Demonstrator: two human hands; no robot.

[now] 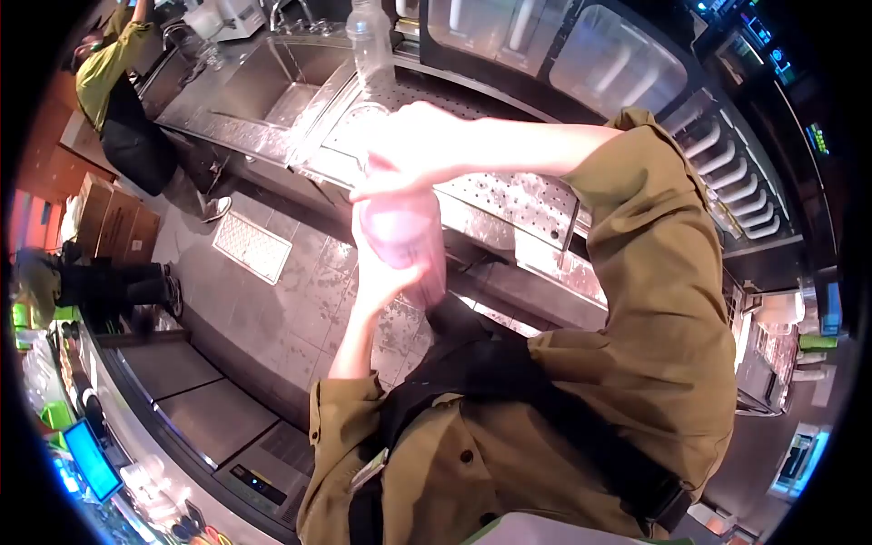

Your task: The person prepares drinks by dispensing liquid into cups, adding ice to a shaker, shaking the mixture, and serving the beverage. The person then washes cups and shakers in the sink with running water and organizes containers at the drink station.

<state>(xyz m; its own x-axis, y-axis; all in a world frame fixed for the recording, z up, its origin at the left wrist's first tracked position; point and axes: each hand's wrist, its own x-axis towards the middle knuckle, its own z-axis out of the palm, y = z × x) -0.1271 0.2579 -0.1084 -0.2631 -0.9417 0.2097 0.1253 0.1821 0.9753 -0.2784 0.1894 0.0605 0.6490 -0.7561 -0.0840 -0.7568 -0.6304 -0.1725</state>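
Wrapped round the lower side of a pinkish, see-through container (427, 245) is my left hand (386, 272). My right hand (409, 145) lies over the container's top end, its fingers bent and closed; strong glare washes out their detail. The container is held tilted in front of my body, above the front edge of the perforated metal counter (509, 195). Whether it has a lid cannot be made out. A tall clear container (368, 45) stands on the counter beyond my right hand.
A metal sink (263, 86) lies at the upper left. One person (127, 118) stands beside it, another (100, 286) at the far left. Cardboard boxes (118, 222) are on the left, a floor grate (252, 246) below the sink, and a low cabinet (209, 409) at the lower left.
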